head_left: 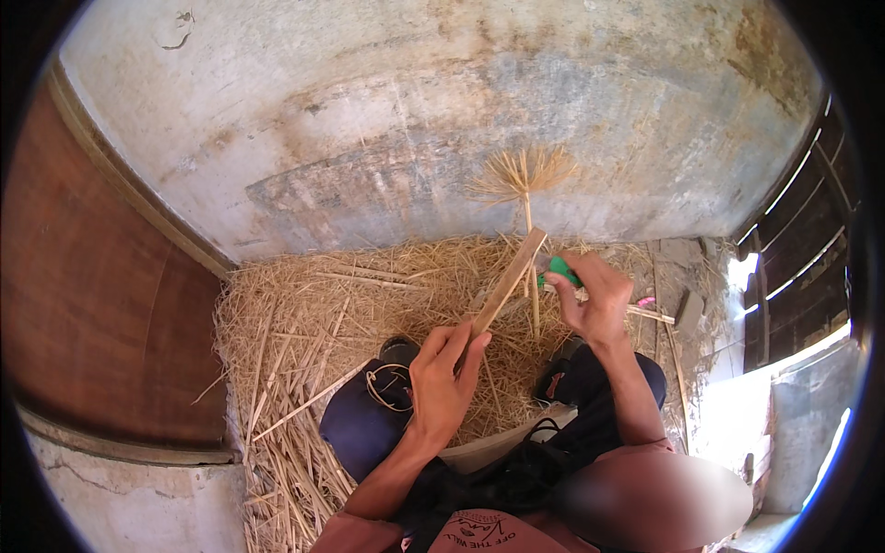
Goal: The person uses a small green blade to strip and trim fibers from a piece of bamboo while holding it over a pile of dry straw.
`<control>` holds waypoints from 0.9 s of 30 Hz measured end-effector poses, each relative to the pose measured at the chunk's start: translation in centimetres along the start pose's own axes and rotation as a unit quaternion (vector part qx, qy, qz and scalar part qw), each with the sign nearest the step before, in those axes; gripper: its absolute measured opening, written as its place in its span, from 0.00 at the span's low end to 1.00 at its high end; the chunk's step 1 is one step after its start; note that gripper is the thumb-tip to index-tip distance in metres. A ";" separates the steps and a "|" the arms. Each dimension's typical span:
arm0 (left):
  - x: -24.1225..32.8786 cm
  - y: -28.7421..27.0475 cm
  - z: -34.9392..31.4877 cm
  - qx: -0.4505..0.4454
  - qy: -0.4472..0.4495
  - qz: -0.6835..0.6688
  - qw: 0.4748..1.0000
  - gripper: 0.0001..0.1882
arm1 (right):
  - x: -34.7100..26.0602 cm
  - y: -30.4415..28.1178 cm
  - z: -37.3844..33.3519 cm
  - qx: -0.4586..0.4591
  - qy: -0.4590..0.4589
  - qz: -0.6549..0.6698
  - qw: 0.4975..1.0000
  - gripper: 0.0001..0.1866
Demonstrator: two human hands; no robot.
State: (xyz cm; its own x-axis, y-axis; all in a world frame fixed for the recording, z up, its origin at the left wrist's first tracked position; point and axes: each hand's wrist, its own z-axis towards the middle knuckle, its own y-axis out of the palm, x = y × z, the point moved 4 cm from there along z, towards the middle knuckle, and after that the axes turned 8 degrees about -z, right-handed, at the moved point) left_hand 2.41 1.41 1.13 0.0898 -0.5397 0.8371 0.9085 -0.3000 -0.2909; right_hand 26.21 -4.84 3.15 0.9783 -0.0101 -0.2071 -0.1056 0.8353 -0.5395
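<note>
My left hand [441,378] is closed around the lower end of a flat strip of bamboo [507,286], which slants up and to the right. In my right hand [597,295], beside the strip's upper part, is a small green object [561,270]. A greyish piece shows at its left side, but its kind is not clear. Just beyond the strip, a thin bamboo stick [528,212] stands upright, its top split into a spread fan of fine slivers [523,173]. The strip partly hides this stick.
Shavings and loose slivers [369,286] cover the floor around my feet, with longer strips [286,479] at the left. A stained wall [387,120] rises in front. At left is a brown panel [111,276]; a grey block [689,310] lies at right. A thin loop [390,367] rests on my left knee.
</note>
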 end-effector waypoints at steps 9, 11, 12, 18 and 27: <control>-0.3 0.3 -0.4 -0.014 -0.005 0.002 1.000 0.13 | 5.8 -1.8 1.2 0.095 0.091 -0.049 0.990 0.11; -0.6 0.1 -0.4 -0.014 -0.026 -0.016 0.999 0.13 | 7.3 -3.7 2.3 0.110 0.146 -0.079 0.980 0.12; -0.6 0.1 -0.3 -0.019 -0.040 -0.015 0.999 0.14 | 7.4 -3.9 2.1 0.090 0.191 -0.060 0.976 0.12; -1.0 0.0 0.2 -0.009 -0.039 0.000 0.999 0.16 | 1.9 -0.2 0.0 0.018 0.004 0.070 0.997 0.11; -1.0 -0.2 0.5 0.007 -0.010 0.004 1.000 0.20 | -4.7 2.3 -2.6 -0.102 -0.097 0.084 0.986 0.18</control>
State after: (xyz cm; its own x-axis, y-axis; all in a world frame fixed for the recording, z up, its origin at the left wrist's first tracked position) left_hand 2.31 2.36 0.62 0.1060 -0.5261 0.8438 0.9133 -0.2840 -0.2918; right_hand 20.94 -4.33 0.71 0.9575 0.2416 -0.1577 -0.2836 0.6880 -0.6680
